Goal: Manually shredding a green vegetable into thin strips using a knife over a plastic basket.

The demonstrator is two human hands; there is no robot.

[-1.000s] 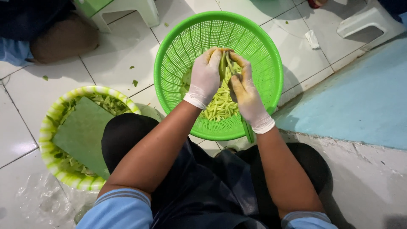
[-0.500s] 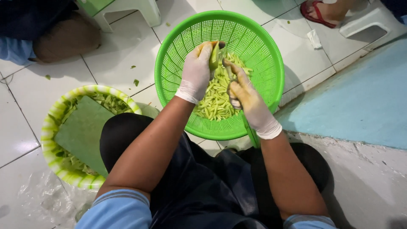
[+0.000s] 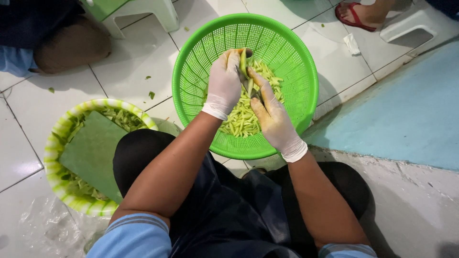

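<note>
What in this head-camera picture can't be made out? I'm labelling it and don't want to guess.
- The tool in the right hand: mostly hidden by the fingers and the green fruit held by the left hand.
- Contents of the striped basket: largely covered by a green board.
- The person at top left: cut off by the picture's edge.
- The sandalled foot: cut off by the top edge.

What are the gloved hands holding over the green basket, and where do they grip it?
The left hand grips a green vegetable piece by its upper end; the right hand works a blade against it, its grip hidden.
</note>
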